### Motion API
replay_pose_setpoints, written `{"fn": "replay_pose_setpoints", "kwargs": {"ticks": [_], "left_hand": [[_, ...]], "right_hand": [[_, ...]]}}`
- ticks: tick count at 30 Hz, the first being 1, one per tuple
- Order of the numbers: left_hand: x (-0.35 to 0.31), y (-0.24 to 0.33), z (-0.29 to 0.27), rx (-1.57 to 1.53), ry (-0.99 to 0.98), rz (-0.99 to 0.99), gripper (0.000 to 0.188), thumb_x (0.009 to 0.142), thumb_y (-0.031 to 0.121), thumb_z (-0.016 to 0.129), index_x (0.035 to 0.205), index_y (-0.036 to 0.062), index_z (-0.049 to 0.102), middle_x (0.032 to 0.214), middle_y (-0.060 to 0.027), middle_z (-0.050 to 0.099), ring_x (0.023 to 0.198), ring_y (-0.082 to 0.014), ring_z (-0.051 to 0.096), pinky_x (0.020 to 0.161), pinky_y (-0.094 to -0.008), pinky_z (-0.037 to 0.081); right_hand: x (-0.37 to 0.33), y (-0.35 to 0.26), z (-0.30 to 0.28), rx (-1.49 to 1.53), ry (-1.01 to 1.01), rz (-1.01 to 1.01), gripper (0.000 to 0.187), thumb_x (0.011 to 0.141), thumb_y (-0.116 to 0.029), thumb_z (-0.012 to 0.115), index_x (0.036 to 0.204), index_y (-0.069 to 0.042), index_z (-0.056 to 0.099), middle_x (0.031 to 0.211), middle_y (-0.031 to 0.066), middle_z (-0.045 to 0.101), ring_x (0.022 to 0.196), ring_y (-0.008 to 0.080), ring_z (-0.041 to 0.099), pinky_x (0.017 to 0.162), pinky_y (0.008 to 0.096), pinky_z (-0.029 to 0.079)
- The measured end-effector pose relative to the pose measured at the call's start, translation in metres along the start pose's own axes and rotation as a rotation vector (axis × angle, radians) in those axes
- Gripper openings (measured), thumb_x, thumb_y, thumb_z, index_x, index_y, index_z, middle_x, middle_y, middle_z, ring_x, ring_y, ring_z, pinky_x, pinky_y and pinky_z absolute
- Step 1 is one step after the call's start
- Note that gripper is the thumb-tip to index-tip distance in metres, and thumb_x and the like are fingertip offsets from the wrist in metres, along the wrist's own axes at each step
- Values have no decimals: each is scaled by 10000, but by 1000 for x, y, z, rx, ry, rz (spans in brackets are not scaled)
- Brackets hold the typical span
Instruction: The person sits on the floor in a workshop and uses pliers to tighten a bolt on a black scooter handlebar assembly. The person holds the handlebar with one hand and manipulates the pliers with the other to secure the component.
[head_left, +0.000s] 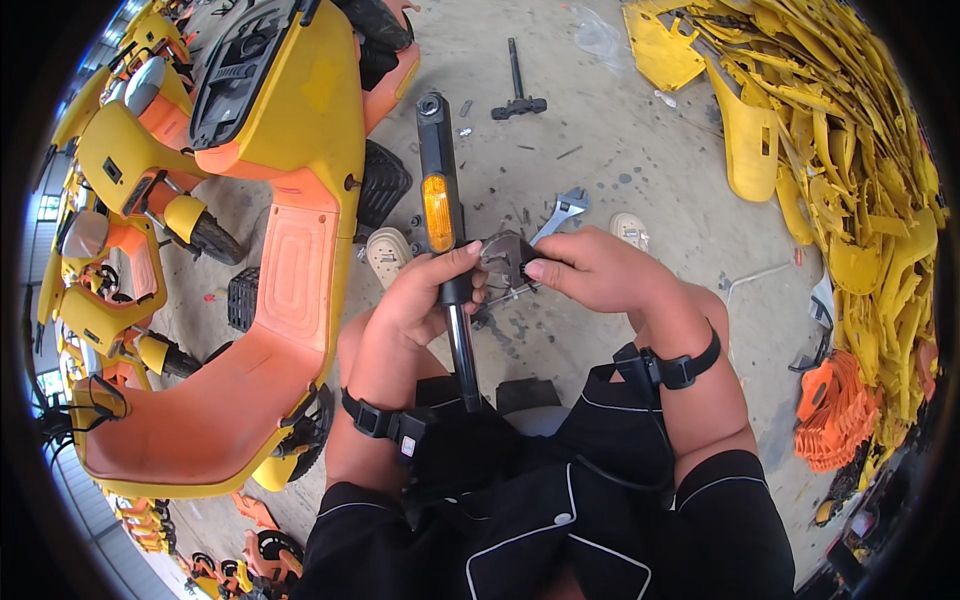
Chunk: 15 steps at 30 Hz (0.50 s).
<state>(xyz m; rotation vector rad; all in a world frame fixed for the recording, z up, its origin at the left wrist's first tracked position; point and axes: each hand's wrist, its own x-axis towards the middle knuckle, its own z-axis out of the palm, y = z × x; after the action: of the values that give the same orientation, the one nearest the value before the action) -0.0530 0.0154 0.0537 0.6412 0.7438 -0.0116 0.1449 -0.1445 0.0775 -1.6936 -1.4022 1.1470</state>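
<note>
My left hand is closed round a black scooter fork leg, which has an amber reflector on its side and a shiny lower tube. The leg stands nearly lengthwise in front of me, its bare tube toward my lap. Just right of it is a dark metal part, pinched by my right hand; whether it is fixed to the leg cannot be made out. An adjustable wrench shows beyond my right hand, its handle's end hidden behind the fingers, so I cannot tell if it is held.
At left stands a yellow and orange scooter body, with more scooters behind. Yellow plastic panels are heaped at right, above a stack of orange parts. A black T-shaped fork stem lies ahead on the concrete floor among small bits.
</note>
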Motion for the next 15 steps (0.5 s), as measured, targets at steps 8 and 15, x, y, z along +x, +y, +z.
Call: {"fn": "replay_pose_setpoints", "kwargs": {"ticks": [8, 15], "left_hand": [[3, -6, -1, 80, -13, -42, 324, 935, 284, 692, 1057, -11, 634, 793, -93, 632, 654, -174, 604, 580, -280, 496], [4, -7, 4, 127, 17, -60, 348, 922, 280, 712, 1074, -25, 641, 803, -96, 643, 657, -165, 613, 561, -271, 500]], "right_hand": [[3, 1, -6, -35, -88, 61, 388, 974, -385, 606, 960, -4, 681, 723, 145, 644, 658, 251, 617, 640, 377, 484], [8, 11, -3, 69, -117, 163, 501, 894, -476, 706, 852, 23, 695, 648, 113, 612, 632, 197, 613, 617, 357, 486]]}}
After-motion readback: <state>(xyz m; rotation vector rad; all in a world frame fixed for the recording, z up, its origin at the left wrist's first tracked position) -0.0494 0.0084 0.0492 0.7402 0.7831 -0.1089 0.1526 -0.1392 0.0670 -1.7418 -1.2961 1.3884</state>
